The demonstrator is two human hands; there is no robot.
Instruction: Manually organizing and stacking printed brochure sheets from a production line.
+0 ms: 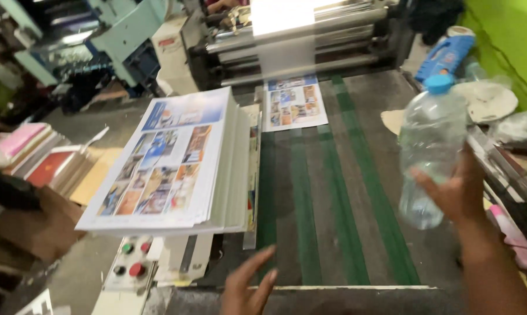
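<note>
My right hand grips a clear plastic water bottle with a blue cap, held upright above the right side of a conveyor table with green belts. My left hand hovers open, fingers apart, at the near edge of the table, touching nothing. A thick stack of printed colour sheets rests on the left side of the table, just above my left hand. One printed sheet lies flat on the belts at the far end, below shiny rollers.
A control panel with green and red buttons sits at the near left. Piles of books and cardboard lie on the floor to the left. A blue jug, a white disc and clutter line the right by a green wall.
</note>
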